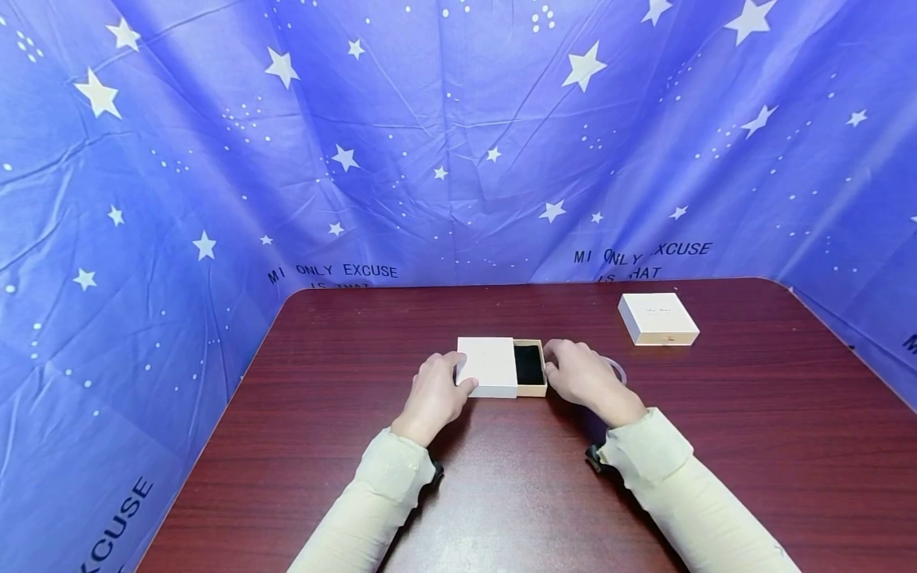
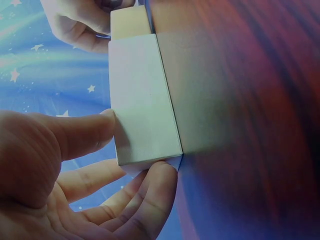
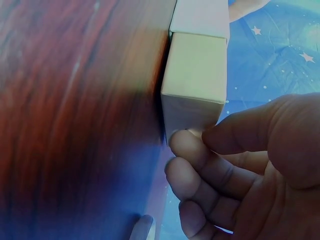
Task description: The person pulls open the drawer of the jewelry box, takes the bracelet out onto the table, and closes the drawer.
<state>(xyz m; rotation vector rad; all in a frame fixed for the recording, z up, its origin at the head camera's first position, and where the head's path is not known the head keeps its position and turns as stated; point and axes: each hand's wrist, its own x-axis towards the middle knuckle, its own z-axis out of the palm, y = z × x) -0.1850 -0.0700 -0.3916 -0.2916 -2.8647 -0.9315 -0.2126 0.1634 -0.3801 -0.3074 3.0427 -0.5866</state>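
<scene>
A white slide-out box (image 1: 487, 366) lies on the table, with its cream drawer (image 1: 532, 391) part-way out to the right. Black lining (image 1: 528, 365) shows inside the drawer. My left hand (image 1: 438, 391) grips the closed left end of the white sleeve (image 2: 142, 95), thumb on the top edge and fingertips on the end face. At the drawer's outer end is my right hand (image 1: 582, 374), its thumb and forefinger (image 3: 192, 145) pinching at the end face in the right wrist view. Whatever small pull sits between those fingertips is hidden.
A second white box (image 1: 658, 318), closed, with small lettering on its lid, stands at the back right of the dark red wooden table (image 1: 344, 334). A pale curved rim (image 1: 618, 369) shows just behind my right hand. Blue star-printed cloth (image 1: 444, 143) hangs behind the table.
</scene>
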